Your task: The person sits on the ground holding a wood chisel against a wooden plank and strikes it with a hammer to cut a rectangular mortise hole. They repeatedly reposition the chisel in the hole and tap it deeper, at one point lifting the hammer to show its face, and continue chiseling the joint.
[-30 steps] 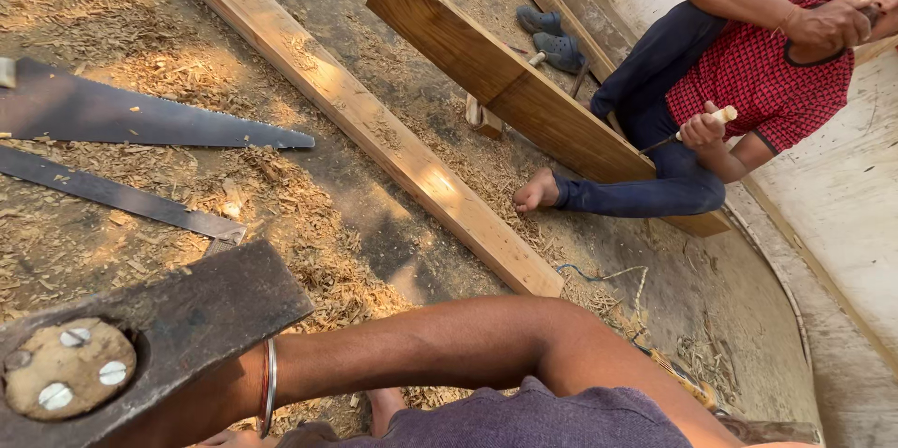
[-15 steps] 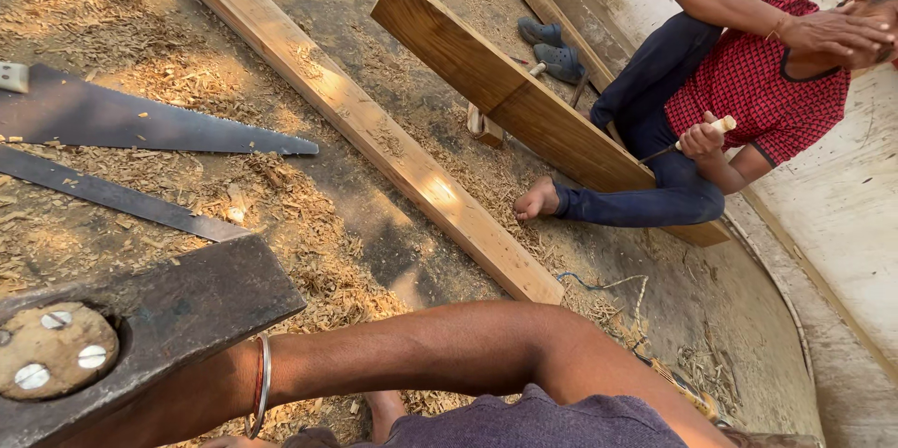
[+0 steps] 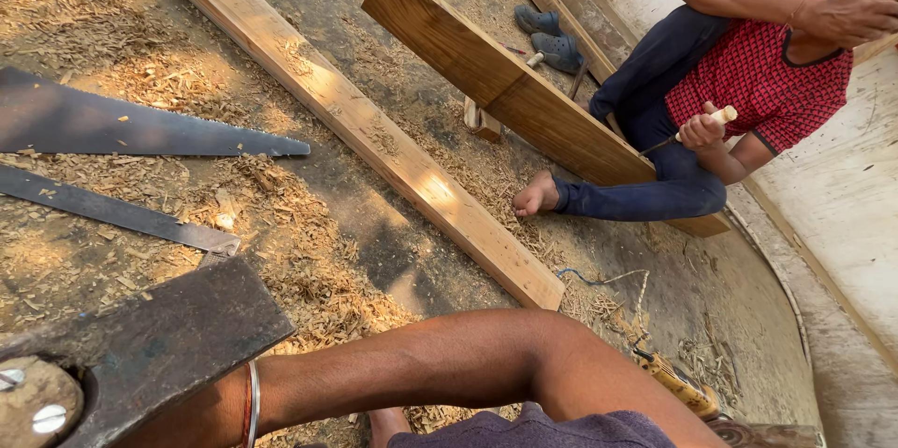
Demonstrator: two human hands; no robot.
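A bare forearm [image 3: 421, 368], which looks like my right one, lies across the bottom of the head view with a bangle [image 3: 251, 403] at the wrist. My hand is hidden behind a dark saw blade [image 3: 168, 340] that has a round wooden handle piece [image 3: 33, 401] with rivets. I cannot tell whether the hand grips it. My other hand is out of view. Two more dark saw blades, one [image 3: 140, 125] and another [image 3: 112, 212], lie on the sawdust to the left.
A long pale beam [image 3: 355, 116] runs diagonally over the sawdust-covered floor. Beyond it a seated person in a red shirt [image 3: 758, 65] holds a wooden-handled tool [image 3: 706, 121], one foot [image 3: 535, 195] against a brown plank [image 3: 505, 83]. Sandals [image 3: 552, 36] lie behind; a yellow power tool [image 3: 673, 382] is near my elbow.
My forearm and the saw handle have slid a little left and down. The seated person's raised hand has shifted near the head; the hand with the tool stays put.
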